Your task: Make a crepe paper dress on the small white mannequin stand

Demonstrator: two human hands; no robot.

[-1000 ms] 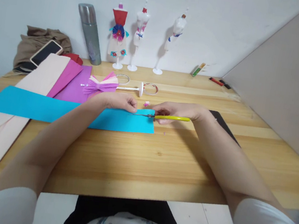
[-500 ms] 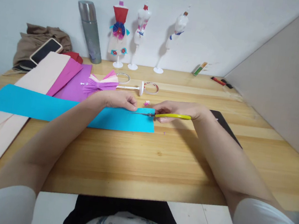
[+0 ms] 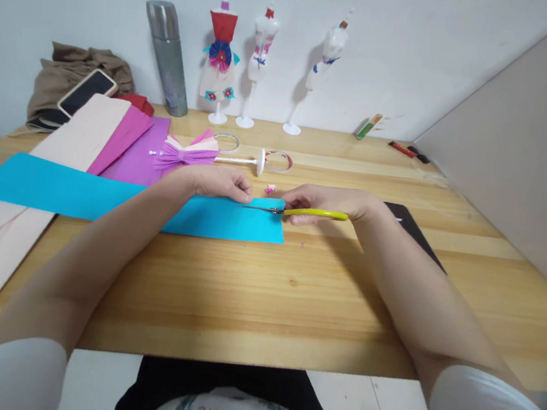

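Note:
A long blue paper strip (image 3: 231,221) lies across the wooden table. My left hand (image 3: 223,183) is closed on its far edge, thumb on top, near the right end. Scissors with yellow handles (image 3: 320,214) are in my right hand (image 3: 312,200), whose fingers wrap round the handles. The blades point left and lie over the strip, close to its far edge and just beside my left thumb. Behind my left wrist rests a small dress form with a purple and pink paper dress (image 3: 186,155).
Three upright mini dress forms (image 3: 265,42) and a grey flask (image 3: 171,64) stand along the wall. Tape rolls (image 3: 279,161) lie behind my hands. Folded paper (image 3: 81,133), a phone (image 3: 87,93) and brown cloth (image 3: 85,66) are at left, a black board (image 3: 413,233) at right.
The whole view has shifted slightly. My hands, the scissors and the blue strip keep nearly the same places relative to each other.

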